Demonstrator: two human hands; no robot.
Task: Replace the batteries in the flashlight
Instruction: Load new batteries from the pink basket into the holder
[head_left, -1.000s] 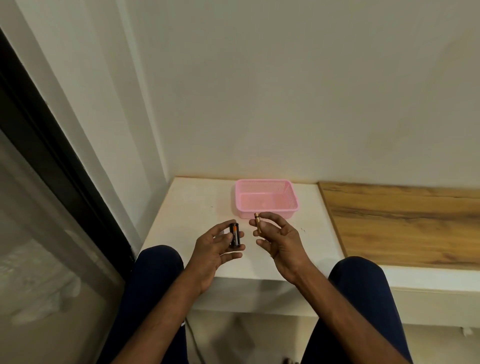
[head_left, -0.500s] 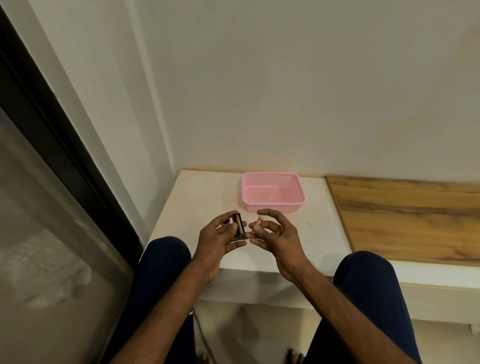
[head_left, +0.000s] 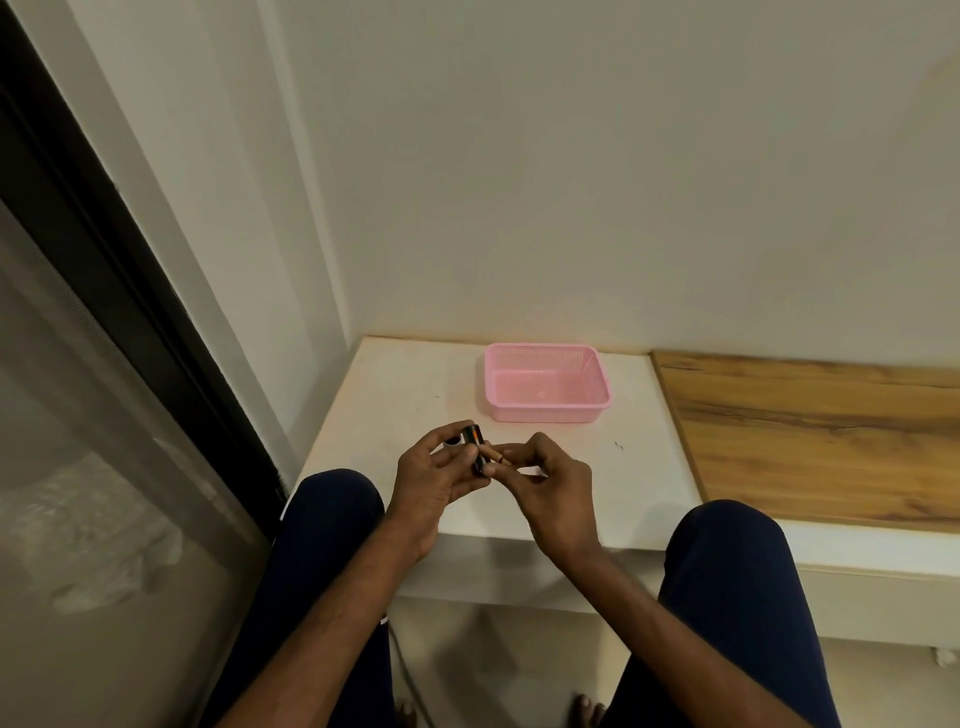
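Observation:
Over the near edge of the white ledge (head_left: 395, 395), my left hand (head_left: 431, 483) grips a short black cylinder with an orange band (head_left: 474, 436), apparently the flashlight's battery holder; fingers hide its lower half. My right hand (head_left: 550, 483) pinches a small gold-tipped battery (head_left: 493, 457) by its right end. The battery's left end meets the black cylinder, and the two hands touch there. No other flashlight part is in view.
A pink mesh basket (head_left: 597, 374) sits on the white ledge just beyond the hands and looks empty. A wooden panel (head_left: 810, 431) continues the ledge to the right. A wall stands behind, a dark-framed glass door on the left, my knees below.
The hands have come together: the right hand brought the small battery leftward until it meets the black cylinder in the left hand. The view also shifted.

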